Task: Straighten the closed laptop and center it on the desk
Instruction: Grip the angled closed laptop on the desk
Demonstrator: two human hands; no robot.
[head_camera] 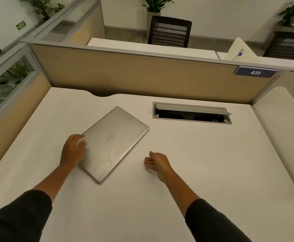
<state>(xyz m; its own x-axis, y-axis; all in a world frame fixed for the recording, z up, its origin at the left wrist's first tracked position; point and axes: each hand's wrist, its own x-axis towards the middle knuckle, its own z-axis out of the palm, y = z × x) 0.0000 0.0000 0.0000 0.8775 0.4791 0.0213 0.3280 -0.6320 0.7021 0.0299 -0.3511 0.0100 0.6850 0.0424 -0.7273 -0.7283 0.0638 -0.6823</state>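
Note:
A closed silver laptop (113, 142) lies on the white desk (204, 163), left of the middle and turned at a slant, one corner pointing toward me. My left hand (73, 149) rests on its left corner, thumb on the lid and fingers at the edge. Over the desk to the right of the laptop, my right hand (157, 163) hovers apart from it, its fingers loosely curled and holding nothing.
An open cable box (191, 113) is sunk into the desk behind and right of the laptop. A tan partition (142, 75) closes the far side, with a sign reading 435. Another panel runs along the left. A second white surface (282, 128) adjoins on the right.

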